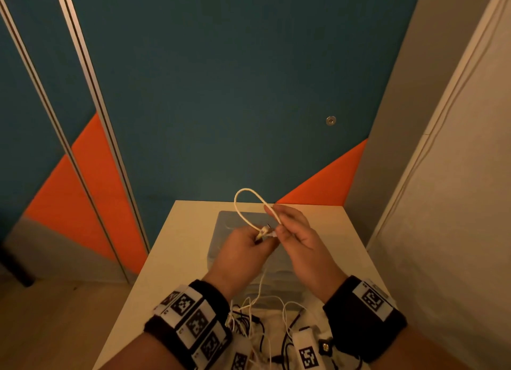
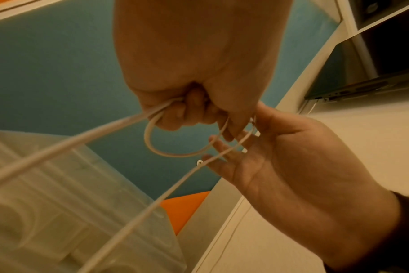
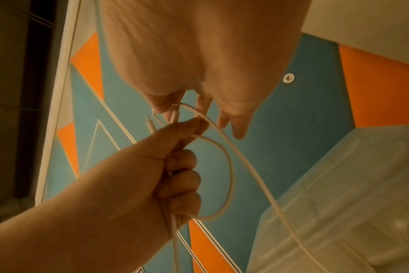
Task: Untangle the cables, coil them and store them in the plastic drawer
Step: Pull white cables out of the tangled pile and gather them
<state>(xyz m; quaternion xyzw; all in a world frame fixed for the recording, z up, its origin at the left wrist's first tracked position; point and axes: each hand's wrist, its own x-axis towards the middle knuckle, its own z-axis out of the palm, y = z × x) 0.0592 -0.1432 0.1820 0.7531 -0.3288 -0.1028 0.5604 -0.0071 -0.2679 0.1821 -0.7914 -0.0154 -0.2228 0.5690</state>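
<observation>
Before a teal and orange wall, over the pale surface (image 1: 340, 231) and plastic drawer (image 1: 224, 231), the left hand (image 1: 243, 256) clutches the light, limp white cable (image 1: 250, 200) while the right hand (image 1: 297, 234) pinches its loop, likely easiest to take near the plugs.

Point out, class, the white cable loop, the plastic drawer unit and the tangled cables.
white cable loop (image 1: 240, 196): head view, top left of the loop.
plastic drawer unit (image 1: 225, 217): head view, bare top, far left corner.
tangled cables (image 1: 258, 324): head view, strands between the wrists.
</observation>
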